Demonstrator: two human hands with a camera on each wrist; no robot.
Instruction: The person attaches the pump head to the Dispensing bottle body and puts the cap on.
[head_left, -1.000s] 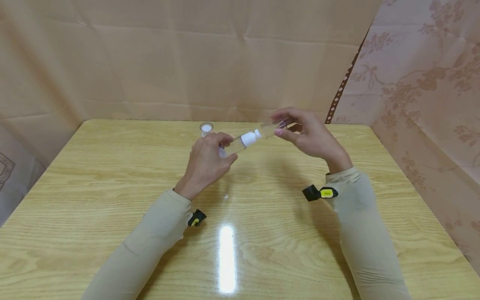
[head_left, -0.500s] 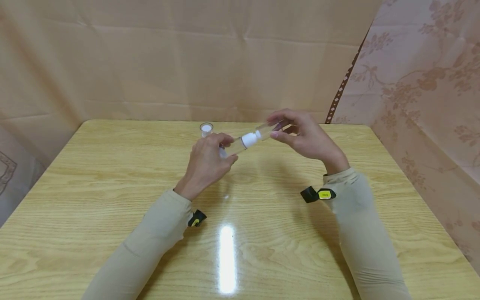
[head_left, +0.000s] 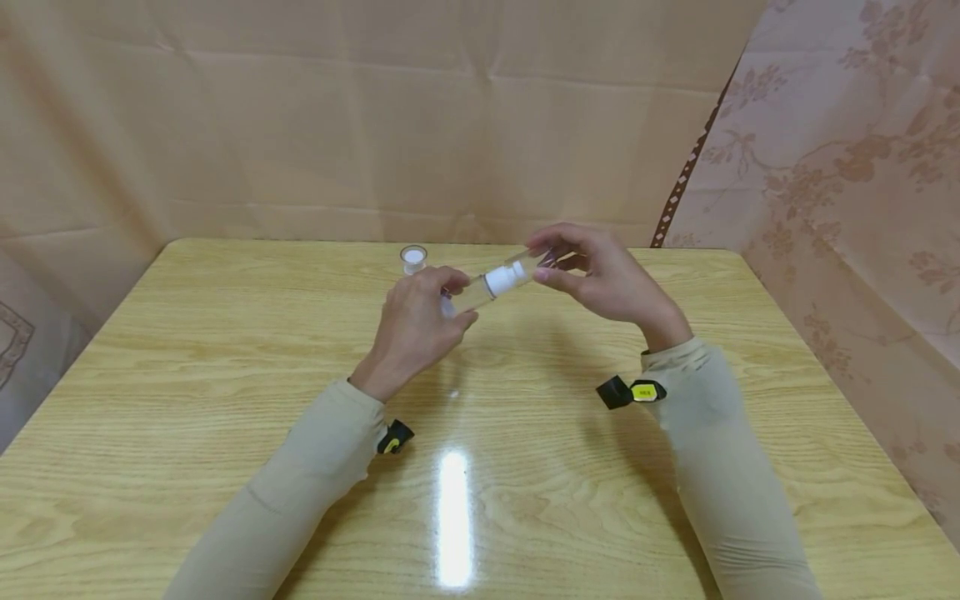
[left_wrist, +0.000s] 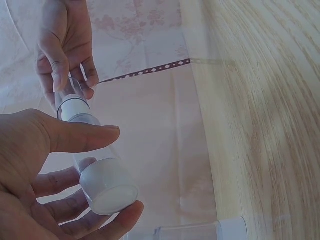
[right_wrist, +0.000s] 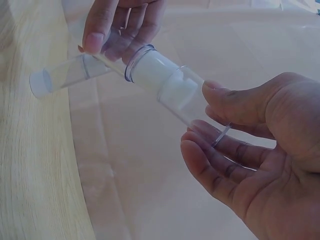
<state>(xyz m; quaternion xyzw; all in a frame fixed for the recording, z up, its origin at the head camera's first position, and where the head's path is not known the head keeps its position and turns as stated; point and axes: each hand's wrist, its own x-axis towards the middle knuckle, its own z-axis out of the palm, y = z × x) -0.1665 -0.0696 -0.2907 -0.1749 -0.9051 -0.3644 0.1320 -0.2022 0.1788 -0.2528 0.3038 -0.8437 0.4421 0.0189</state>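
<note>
My left hand [head_left: 423, 312] grips a clear pump bottle [head_left: 474, 293], tilted above the table with its white pump top [head_left: 501, 280] toward the right. The bottle's white base [left_wrist: 110, 187] shows between thumb and fingers in the left wrist view. Between its thumb and fingertips, my right hand [head_left: 607, 271] holds a clear cap [right_wrist: 200, 111] by the closed end. The cap's open end surrounds the pump's head and reaches partway along the white collar [right_wrist: 151, 71]. A second clear bottle [head_left: 412, 258] stands behind my left hand, partly hidden by it.
The wood-grain table [head_left: 525, 467] extends below both arms, with a bright light reflection near its front. A beige curtain [head_left: 465, 125] hangs behind the far edge, and a floral cloth [head_left: 855, 208] hangs on the right.
My right hand has moved left and slightly down, bringing the cap from around the pump's tip to farther over the pump. My left hand and its bottle have hardly moved.
</note>
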